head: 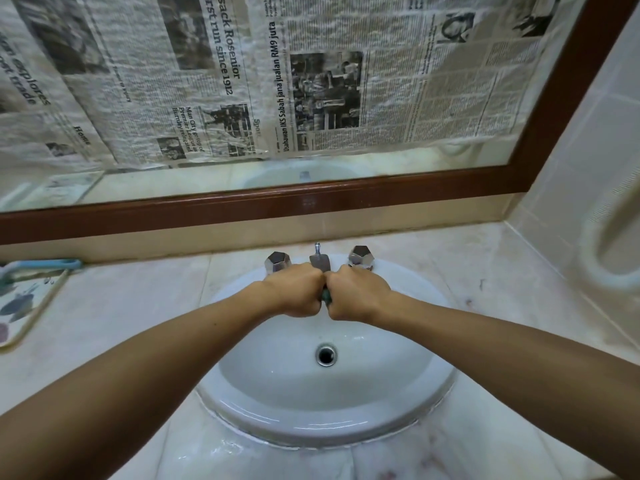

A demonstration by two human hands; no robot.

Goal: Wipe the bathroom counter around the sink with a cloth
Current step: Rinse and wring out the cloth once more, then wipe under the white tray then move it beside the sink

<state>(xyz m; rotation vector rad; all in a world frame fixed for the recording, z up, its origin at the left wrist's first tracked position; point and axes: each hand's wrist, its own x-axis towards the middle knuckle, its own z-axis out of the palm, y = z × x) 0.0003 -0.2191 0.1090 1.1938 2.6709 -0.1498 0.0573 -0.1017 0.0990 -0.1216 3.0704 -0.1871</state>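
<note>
A person stands at a bathroom sink point(398, 410), both bare forearms stretched over the white basin. The left hand point(294, 292) and right hand point(360, 296) are pressed knuckle to knuckle just below the tap spout point(320, 263). The fingers point(315, 289) of both hands are curled tight around a dark green cloth point(326, 296). Only a sliver of it shows between the fists, above the open drain point(326, 355). The pose suggests the cloth is being wrung or rinsed, though no running water can be made out. Two faceted chrome tap handles point(278, 262) flank the spout, and the mirror point(311, 178) behind is papered over with newspaper point(311, 81). The pale marble worktop point(138, 306) shows a wet sheen along its front edge by the basin rim, which may mean that stretch has been wiped. Faint purplish marks remain to the right of the sink and at the front. The left side, where a patterned tray point(31, 320) and a blue-handled brush point(45, 265) sit, looks dry. On this evidence the job appears to be partway through at most, with the cloth off the surface and most of the worktop around the basin apparently yet to be wiped.
</note>
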